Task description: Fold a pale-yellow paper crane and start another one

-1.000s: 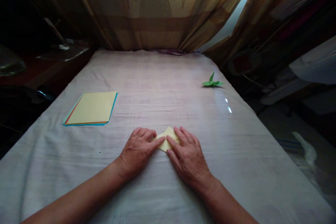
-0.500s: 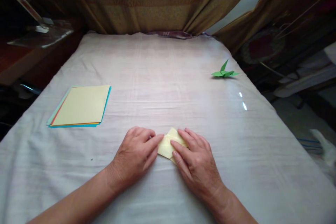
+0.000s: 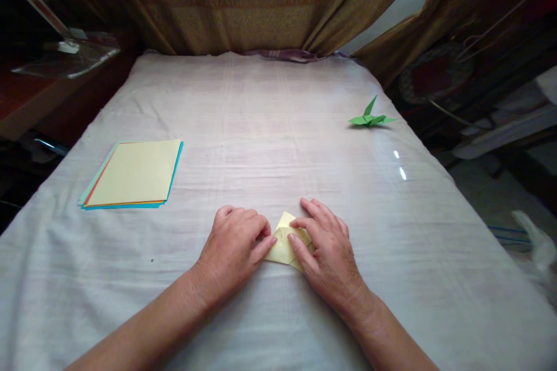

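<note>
A small pale yellow folded origami paper (image 3: 279, 250) lies on the cloth between my hands, a pointed flap sticking up at its far side. My left hand (image 3: 237, 246) grips its left edge, the thumb on top and the other fingers curled at the side. Across its right part, my right hand (image 3: 328, 252) pinches and presses with thumb and index finger, while the remaining fingers reach past onto the cloth. The paper's right end is partly hidden under the right hand.
Left of my hands sits a stack of square coloured paper (image 3: 134, 174), pale yellow on top. A green folded paper crane (image 3: 369, 120) rests at the far right. A whitish cloth (image 3: 261, 110) covers the surface, and a brown curtain (image 3: 243, 11) hangs behind.
My left thumb has come down onto the paper's left edge. The right fingers have lifted and shifted slightly away from me, and the paper has turned a little.
</note>
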`<state>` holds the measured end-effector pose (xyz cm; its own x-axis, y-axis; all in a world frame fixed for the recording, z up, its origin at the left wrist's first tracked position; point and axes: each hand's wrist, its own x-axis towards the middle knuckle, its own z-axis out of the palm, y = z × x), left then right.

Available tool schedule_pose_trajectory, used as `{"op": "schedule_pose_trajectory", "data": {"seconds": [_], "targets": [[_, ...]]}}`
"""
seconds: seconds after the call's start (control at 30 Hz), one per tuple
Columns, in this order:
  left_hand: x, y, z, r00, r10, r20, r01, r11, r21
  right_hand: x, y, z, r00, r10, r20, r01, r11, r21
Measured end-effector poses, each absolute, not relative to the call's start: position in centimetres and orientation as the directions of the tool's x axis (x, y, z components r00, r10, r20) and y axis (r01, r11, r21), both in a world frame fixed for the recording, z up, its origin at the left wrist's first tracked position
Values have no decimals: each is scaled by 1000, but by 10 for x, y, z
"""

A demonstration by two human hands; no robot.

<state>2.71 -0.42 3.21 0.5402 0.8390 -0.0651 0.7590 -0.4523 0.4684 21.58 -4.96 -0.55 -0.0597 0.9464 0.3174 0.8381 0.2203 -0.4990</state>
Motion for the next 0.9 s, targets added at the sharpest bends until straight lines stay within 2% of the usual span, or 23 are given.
{"op": "schedule_pose_trajectory", "data": {"seconds": [0.17, 0.3, 0.6, 0.9], "targets": [[29, -11, 30, 558, 822, 116, 664, -526, 532, 218, -48, -2, -38, 942, 333, 753, 246, -610], [32, -11, 33, 544, 818, 186, 622, -543, 565, 216, -48, 1, -25, 945, 325, 697, 250, -672], [34, -12, 34, 538, 811, 231, 610, -564, 557, 212, -50, 5, -7, 944, 329, 692, 242, -680], [33, -10, 26, 553, 813, 183, 652, -559, 512, 210, -48, 1, 8, 938, 347, 753, 223, -620]]}}
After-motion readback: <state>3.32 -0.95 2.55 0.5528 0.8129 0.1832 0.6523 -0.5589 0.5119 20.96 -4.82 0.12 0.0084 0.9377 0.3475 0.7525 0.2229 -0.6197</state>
